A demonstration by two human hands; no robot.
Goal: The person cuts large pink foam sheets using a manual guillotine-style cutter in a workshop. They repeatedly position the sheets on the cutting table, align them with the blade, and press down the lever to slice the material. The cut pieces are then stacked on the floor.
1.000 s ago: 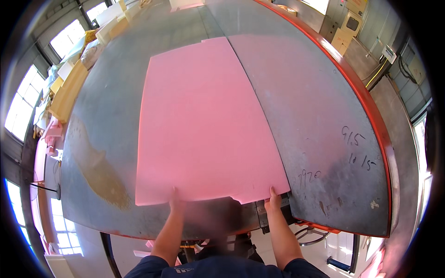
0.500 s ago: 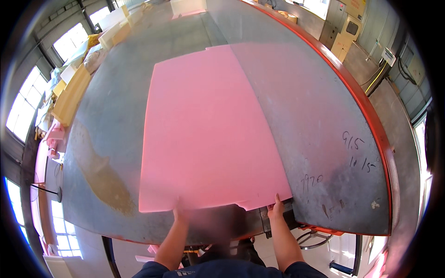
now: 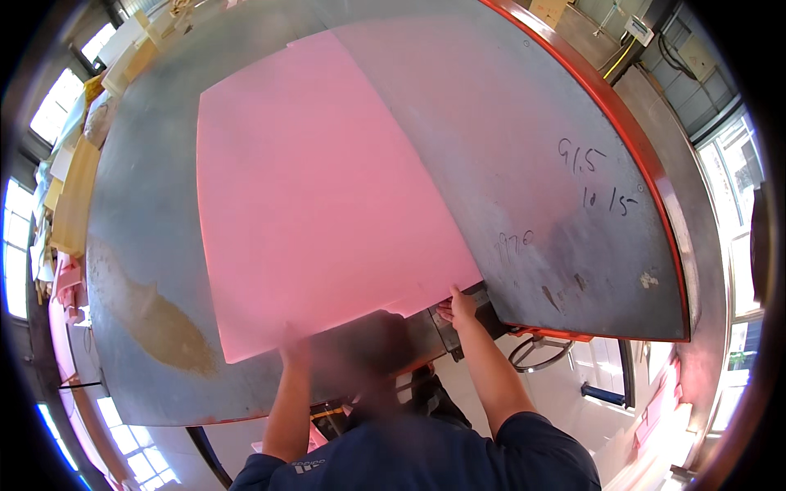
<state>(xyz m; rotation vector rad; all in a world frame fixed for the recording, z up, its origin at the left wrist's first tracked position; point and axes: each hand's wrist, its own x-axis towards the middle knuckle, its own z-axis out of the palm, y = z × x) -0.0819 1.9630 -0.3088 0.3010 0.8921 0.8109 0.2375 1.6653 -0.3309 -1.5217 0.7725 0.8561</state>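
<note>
A large pink foam sheet (image 3: 319, 188) lies flat on the grey metal table (image 3: 139, 204), with a ragged notch in its near edge and a small step at its far edge. My right hand (image 3: 460, 308) grips the sheet close to its near right corner, thumb on top and fingers curled beneath. Along the same edge, further left, my left hand (image 3: 296, 348) holds the sheet. A hazy smear in the picture blurs that hand's fingers. Between my hands, a dark strip of table shows in front of the sheet.
A red rail (image 3: 606, 102) borders the table's right side. Yellow foam blocks (image 3: 75, 196) and pink pieces (image 3: 67, 278) line its left. Below the near edge is a round metal handwheel (image 3: 540, 353). More pink foam (image 3: 659, 401) lies on the floor at right.
The view has swung to the right, so the sheet and table appear shifted left and slightly turned. Both hands keep their places on the sheet's near edge.
</note>
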